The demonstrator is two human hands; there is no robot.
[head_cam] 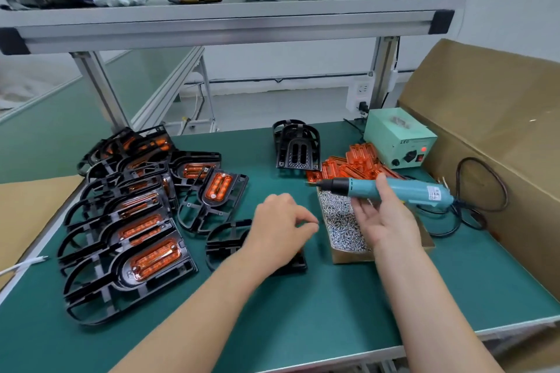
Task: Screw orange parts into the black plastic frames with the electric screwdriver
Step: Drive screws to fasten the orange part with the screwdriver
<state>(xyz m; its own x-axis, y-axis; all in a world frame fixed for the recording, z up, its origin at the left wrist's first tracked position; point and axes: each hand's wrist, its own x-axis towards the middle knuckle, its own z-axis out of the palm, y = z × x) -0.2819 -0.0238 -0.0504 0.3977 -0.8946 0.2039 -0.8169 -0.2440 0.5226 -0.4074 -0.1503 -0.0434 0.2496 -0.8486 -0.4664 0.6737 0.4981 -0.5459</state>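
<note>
Teal electric screwdriver (403,189) sits gripped in my right hand (385,218), left hand (281,221) slack above black frame (224,239); next I likely need screws (339,221).

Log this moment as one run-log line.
right hand: holds electric screwdriver above screw box | left hand: fingers curled above black frame, grip unclear | assembled frames: stacked at left

Left of the left hand (281,221), the black plastic frames (100,291) look glossy, and their orange parts (154,260) are clear and shiny. The desk (303,312) under both hands is matt green. By the right hand (385,218) are bright metal screws (339,221), a smooth teal plastic electric screwdriver (409,189) and a dull brown cardboard box (485,118).
</note>
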